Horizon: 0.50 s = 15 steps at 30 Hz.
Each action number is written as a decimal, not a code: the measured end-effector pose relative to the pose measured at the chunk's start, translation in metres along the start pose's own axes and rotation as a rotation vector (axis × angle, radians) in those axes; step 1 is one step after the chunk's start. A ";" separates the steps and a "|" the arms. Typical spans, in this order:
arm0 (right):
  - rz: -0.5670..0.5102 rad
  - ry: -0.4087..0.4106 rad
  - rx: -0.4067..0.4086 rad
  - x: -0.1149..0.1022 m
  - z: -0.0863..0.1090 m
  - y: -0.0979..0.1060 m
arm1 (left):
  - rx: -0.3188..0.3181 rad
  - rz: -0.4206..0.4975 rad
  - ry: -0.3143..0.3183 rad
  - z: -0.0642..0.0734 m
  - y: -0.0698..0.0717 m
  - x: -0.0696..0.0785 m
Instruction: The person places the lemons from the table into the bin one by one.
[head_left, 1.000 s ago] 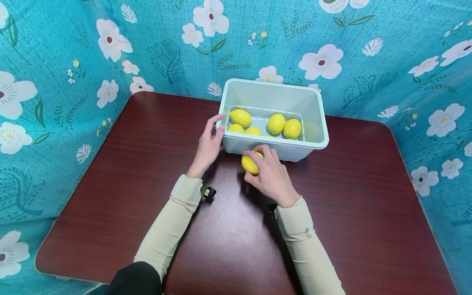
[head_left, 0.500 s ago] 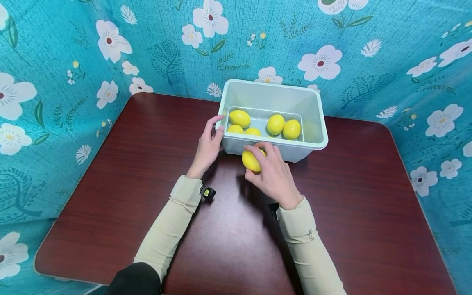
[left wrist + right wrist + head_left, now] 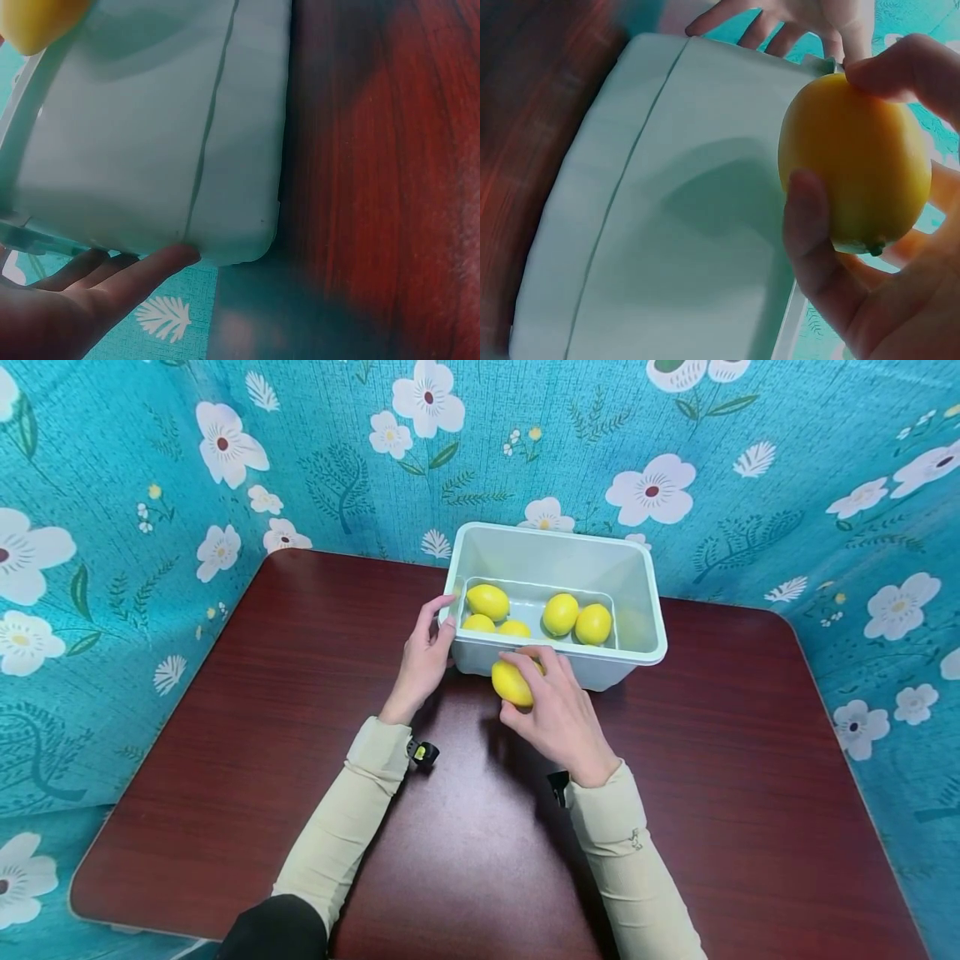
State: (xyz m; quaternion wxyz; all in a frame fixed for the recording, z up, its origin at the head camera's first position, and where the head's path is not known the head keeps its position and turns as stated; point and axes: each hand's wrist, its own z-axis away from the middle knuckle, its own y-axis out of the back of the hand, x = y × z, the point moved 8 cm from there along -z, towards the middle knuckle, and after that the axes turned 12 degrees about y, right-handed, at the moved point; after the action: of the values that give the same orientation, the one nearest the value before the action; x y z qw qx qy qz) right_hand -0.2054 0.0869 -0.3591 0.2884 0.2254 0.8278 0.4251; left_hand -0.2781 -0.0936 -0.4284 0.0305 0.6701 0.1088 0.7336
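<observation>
My right hand (image 3: pixel 557 710) grips a yellow lemon (image 3: pixel 513 683) between thumb and fingers, just in front of the bin's near wall. In the right wrist view the lemon (image 3: pixel 855 157) shows its stem end low, with the thumb across one side. A pale green plastic bin (image 3: pixel 551 667) stands at the back of the table. My left hand (image 3: pixel 422 662) touches its left end near the rim. Seen from the left wrist, the fingers (image 3: pixel 142 281) lie fairly straight along the bin's end wall. Several lemons lie inside the bin, among them one lemon (image 3: pixel 487 602) at the left.
The dark red-brown wooden table (image 3: pixel 300 710) has rounded corners. Right behind the bin hangs a teal cloth (image 3: pixel 525 452) with white flowers, which also runs down both sides. A small black wrist camera (image 3: pixel 423 752) sits at the left cuff.
My right hand has lifted the lemon slightly, towards the bin's near rim. The left hand has stayed at the bin's left end, and the bin and the lemons inside it look unchanged.
</observation>
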 end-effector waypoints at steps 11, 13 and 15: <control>0.008 0.001 0.016 -0.001 -0.002 0.009 | 0.002 -0.001 0.010 -0.001 0.000 0.001; 0.016 -0.001 0.016 -0.001 -0.003 0.010 | 0.001 -0.001 0.009 -0.001 0.000 0.001; 0.017 -0.001 0.018 -0.001 -0.004 0.012 | 0.000 -0.003 0.010 -0.001 0.000 0.001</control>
State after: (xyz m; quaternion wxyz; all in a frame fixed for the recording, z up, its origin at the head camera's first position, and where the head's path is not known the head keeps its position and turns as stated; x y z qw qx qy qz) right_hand -0.2058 0.0908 -0.3473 0.2835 0.2352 0.8295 0.4199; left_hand -0.2789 -0.0936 -0.4276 0.0312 0.6662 0.1101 0.7369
